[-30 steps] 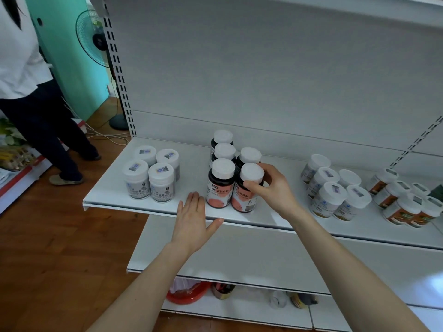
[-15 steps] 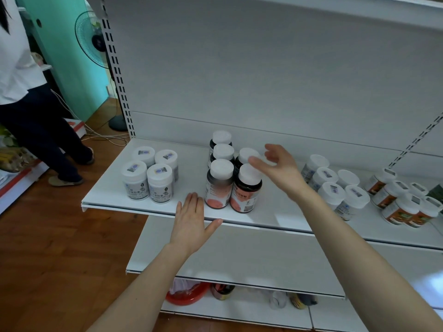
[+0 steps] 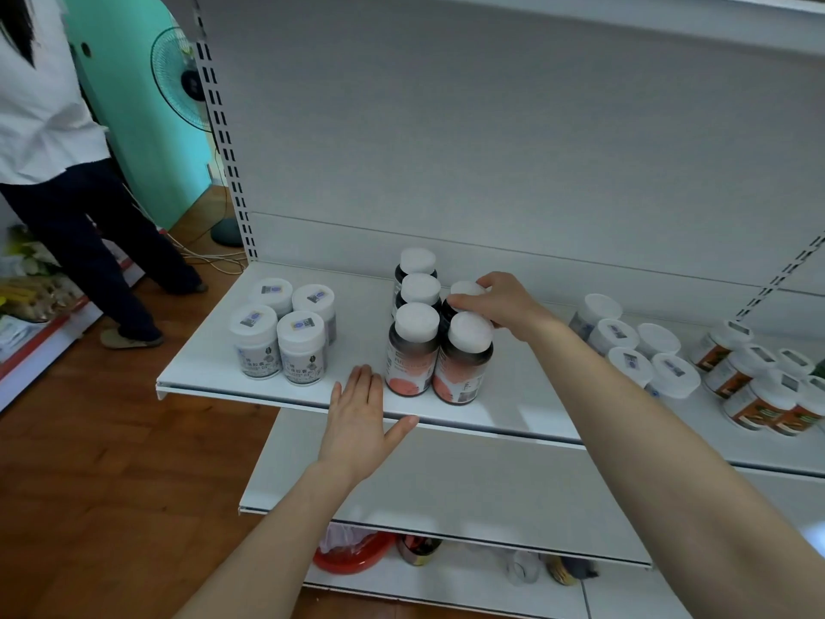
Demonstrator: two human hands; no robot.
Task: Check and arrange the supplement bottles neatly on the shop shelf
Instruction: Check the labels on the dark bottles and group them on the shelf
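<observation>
Bare shelf (image 3: 357, 346) between left hand (image 3: 357, 417) and jars (image 3: 281, 337) to its left, dark bottles (image 3: 413, 350) just right of it, right hand (image 3: 495, 301) atop the rear one, open shelf to its right before more jars (image 3: 625, 346), back panel (image 3: 491, 172) behind.

— At the back, against the teal wall (image 3: 134, 127)?
— Standing fan (image 3: 181, 78), teal-caged, round base on the wooden floor (image 3: 89, 484).
— Left of the fan?
— Person (image 3: 44, 105) in white top and dark trousers, standing. Farther left, a low red-edged stand (image 3: 49, 323) with packets.
— Below the fan?
— Pale cables (image 3: 214, 261), trailing just beside its base.
— Right of the fan?
— Red basin (image 3: 352, 556), well apart, low down.
</observation>
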